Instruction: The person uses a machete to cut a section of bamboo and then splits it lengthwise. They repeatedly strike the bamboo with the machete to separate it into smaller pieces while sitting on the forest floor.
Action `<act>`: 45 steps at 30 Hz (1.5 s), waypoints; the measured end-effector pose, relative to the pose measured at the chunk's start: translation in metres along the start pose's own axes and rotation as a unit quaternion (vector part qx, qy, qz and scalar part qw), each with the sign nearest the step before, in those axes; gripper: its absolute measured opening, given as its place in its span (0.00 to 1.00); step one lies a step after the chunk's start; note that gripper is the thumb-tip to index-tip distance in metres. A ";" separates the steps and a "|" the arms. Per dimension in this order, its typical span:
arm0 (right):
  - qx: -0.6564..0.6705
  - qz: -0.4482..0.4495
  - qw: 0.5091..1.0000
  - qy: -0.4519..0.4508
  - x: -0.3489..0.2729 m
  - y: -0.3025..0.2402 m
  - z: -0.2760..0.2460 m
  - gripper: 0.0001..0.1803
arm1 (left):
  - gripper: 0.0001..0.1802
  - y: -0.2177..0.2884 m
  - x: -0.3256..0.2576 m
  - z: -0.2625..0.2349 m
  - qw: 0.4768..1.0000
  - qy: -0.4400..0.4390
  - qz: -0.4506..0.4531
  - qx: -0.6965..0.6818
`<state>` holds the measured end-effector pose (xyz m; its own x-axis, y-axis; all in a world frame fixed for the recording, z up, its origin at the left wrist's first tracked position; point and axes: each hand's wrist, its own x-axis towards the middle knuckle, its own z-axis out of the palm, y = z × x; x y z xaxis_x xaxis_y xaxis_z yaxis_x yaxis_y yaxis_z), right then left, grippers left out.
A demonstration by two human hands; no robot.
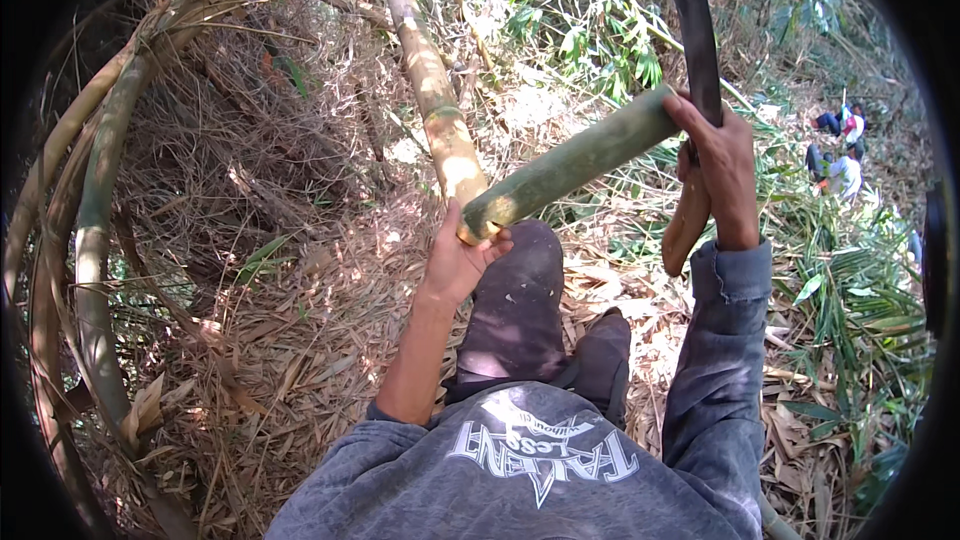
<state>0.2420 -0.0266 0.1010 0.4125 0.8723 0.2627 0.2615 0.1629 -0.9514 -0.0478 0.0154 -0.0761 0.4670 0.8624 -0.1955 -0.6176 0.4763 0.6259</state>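
A short green bamboo segment [575, 162] is held up in front of my legs, slanting from lower left to upper right. My left hand [463, 257] is closed around its lower end, thumb on top, where a pale notch shows. At the upper end, the fingertips of my right hand [722, 155] press on the bamboo. That same hand also grips a machete, its dark blade [693, 25] pointing up and its wooden handle [686, 225] hanging below the hand.
A long bamboo pole [420, 65] slopes away ahead, behind the segment. Bent bamboo stems [100, 175] arch at the left. Dry leaves [330, 340] cover the ground, with green foliage [590, 30] farther off. Several people [840, 155] are at the far right.
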 end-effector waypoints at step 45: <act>-0.010 -0.127 0.978 -0.167 -0.016 -0.048 0.072 0.13 | 0.37 -0.070 0.012 -0.028 0.987 -0.004 -0.071 -0.144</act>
<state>0.1596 -0.0151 0.1312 0.0255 0.9070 0.4203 0.3362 0.3882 -0.8580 -0.0170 -0.0030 -0.1431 0.5653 0.7829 -0.2596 -0.6997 0.6219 0.3517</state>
